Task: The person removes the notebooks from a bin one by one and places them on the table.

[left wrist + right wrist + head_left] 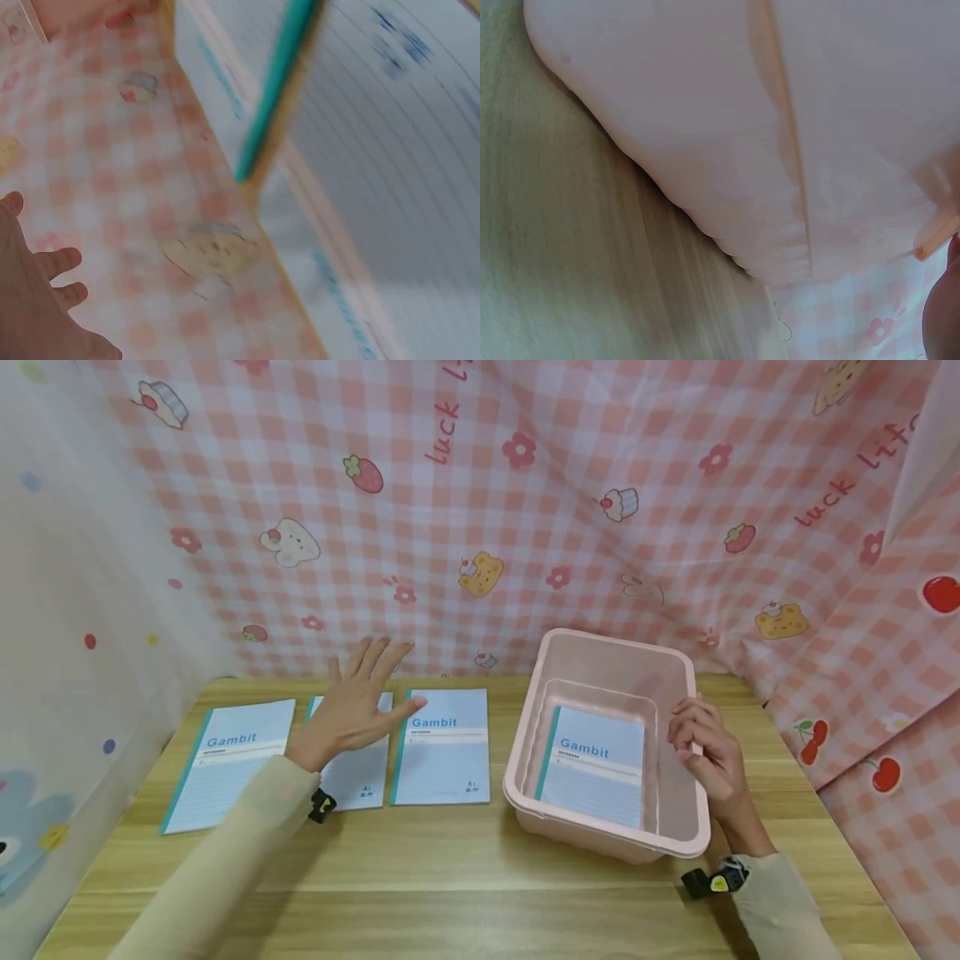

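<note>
Fingers spread, my left hand (351, 708) is held over the middle one of three blue-white "Gambit" notebooks (362, 781) and covers its upper part. It grips nothing; in the left wrist view its fingers (64, 262) are apart from the covers. One notebook (242, 745) lies to the left, slightly tilted, and another (442, 768) to the right. My right hand (708, 752) grips the right rim of a pink plastic bin (600, 833), fingers curled over the edge. Inside the bin a further notebook (592, 781) lies flat, cover up.
The wooden table (420, 893) extends in front of the notebooks and bin. A pink checked cloth (450, 527) hangs right behind its back edge and along the right side. A pale cloth (67, 577) hangs at the left.
</note>
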The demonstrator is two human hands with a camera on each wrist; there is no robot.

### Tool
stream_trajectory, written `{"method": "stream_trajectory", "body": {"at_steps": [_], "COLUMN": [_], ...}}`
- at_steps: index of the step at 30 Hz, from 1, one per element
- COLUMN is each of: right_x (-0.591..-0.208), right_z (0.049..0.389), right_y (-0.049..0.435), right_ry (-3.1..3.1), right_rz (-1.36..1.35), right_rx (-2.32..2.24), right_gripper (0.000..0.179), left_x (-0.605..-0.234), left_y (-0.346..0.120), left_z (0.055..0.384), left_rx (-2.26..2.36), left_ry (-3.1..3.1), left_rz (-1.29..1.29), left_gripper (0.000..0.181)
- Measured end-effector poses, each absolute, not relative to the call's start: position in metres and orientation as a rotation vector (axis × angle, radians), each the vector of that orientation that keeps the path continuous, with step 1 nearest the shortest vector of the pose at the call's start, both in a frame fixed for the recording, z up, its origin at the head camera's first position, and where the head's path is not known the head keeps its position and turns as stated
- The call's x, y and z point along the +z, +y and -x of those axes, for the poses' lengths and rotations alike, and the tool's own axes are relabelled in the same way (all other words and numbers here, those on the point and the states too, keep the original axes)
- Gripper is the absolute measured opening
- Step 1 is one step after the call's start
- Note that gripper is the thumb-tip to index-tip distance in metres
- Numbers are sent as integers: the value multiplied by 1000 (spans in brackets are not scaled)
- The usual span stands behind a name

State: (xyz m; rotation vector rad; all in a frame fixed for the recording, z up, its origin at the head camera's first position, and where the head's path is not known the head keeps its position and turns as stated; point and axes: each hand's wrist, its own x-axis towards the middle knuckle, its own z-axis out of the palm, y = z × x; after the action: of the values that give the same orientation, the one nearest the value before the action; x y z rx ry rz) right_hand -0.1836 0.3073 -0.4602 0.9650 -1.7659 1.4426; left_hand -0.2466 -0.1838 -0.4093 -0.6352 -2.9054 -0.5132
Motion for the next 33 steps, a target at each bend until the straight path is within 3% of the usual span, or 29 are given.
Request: {"method": "stream_trajectory", "body": {"at_steps": [33], "right_x": [-456], "right_z": [182], "right_y": [304], "right_ry": [-1739], "right_rz": [-1000], "right_rx": [1415], "right_gripper": [18], "left_x": [-311], "left_y": [-8], "left_z": [234], "left_rx": [-411], "left_ry": [-2822], "left_rz": [990], "left_gripper": [86]}}
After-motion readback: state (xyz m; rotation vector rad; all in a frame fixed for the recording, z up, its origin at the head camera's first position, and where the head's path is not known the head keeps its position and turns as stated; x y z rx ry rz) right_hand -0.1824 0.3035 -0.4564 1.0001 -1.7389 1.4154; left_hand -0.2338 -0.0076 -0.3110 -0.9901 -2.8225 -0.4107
